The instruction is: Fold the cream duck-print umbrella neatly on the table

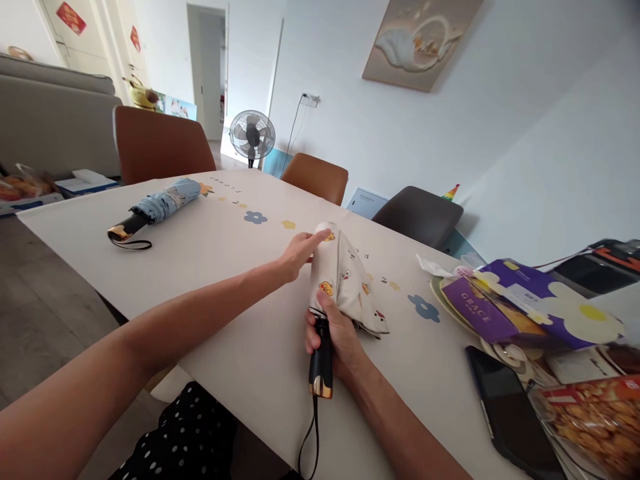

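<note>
A folded white umbrella (345, 277) with small cartoon prints lies on the table (235, 267) in front of me. My right hand (337, 340) is closed round its black handle, which has a gold end and a dangling black strap. My left hand (300, 252) reaches across and rests its fingers on the umbrella's far tip, fingers stretched out and close together. The canopy cloth hangs loose, unwrapped, on the right side.
A second folded umbrella (157, 207), light blue with a black handle, lies at the table's far left. A black phone (507, 410), a purple box (520, 303), plates and a snack bag (595, 417) crowd the right. Chairs (160, 143) and a fan (253, 135) stand beyond.
</note>
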Demonstrator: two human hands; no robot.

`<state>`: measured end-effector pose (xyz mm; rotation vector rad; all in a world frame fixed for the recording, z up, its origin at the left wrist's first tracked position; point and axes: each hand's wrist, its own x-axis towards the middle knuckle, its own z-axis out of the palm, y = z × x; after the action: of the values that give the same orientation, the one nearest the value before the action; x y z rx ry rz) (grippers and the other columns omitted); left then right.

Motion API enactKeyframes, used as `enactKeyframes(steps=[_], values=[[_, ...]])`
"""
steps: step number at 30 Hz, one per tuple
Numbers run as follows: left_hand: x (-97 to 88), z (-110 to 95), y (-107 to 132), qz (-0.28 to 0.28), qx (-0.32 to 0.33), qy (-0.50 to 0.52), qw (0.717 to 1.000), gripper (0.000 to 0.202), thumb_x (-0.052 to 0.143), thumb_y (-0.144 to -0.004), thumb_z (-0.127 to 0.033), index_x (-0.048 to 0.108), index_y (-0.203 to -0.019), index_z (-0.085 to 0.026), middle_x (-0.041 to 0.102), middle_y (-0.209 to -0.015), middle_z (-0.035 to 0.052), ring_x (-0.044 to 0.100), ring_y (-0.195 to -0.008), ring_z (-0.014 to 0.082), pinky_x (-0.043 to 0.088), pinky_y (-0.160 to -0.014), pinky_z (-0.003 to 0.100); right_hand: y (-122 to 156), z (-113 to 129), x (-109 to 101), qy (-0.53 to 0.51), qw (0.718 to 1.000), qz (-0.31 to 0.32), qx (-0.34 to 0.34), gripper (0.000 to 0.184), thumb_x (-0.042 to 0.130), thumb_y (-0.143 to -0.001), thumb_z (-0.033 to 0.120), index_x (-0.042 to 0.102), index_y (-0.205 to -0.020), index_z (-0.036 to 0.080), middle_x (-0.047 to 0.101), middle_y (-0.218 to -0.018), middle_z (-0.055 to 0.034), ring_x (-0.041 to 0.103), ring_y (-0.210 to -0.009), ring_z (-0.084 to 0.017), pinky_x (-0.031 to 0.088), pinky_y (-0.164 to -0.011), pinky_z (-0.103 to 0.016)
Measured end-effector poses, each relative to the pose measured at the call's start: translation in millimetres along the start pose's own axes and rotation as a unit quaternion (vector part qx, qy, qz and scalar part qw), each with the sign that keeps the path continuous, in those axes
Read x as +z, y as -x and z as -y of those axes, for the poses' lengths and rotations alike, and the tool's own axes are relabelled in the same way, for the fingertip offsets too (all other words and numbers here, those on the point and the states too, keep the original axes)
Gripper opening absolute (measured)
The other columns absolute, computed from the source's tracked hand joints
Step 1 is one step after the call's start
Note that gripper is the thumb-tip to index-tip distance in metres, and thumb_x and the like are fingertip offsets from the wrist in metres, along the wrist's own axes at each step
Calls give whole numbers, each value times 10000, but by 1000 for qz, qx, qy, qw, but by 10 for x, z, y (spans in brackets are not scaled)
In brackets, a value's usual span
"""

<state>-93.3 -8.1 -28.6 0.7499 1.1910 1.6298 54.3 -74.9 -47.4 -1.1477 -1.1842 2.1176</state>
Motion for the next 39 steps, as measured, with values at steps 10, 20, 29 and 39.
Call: enactKeyframes(steps=[10,20,29,39], values=[[-123,18,-77,21,-207,159,965,388,682,-615,-223,580,-969,-103,661,-825,134,633,-762,268,526,-723,402,9,32,-10,68,994,62,64,515,482,-753,620,589,-673,123,534,-392,-33,502,-330,-135,444,-356,-244],[-131,63,-64,76,-208,204,954,377,637,-665,-269,575,-993,-92,663,-834,144,634,-795,270,516,-749,402,7,-10,1,-114,989,99,-3,388,553,-799,434,556,-1082,168,654,-914,-81,632,-631,-145,536,-532,-268],[-186,226,-196,-23,-25,-53,998,668,661,-673,-393,428,-1244,-137,534,-1217,156,505,-1114,260,391,-938,361,-35,-23,59,-109,993,6,-34,255,627,-735,393,555,-750,148,471,-553,28,388,-389,-47,342,-327,-158],[413,29,111,177,231,-414,862,324,449,-790,-209,575,-1089,-202,579,-1168,25,510,-1071,180,380,-933,285,-140,1,-68,-235,969,67,-41,201,650,-735,320,558,-820,162,513,-717,4,391,-484,-45,387,-363,-143]])
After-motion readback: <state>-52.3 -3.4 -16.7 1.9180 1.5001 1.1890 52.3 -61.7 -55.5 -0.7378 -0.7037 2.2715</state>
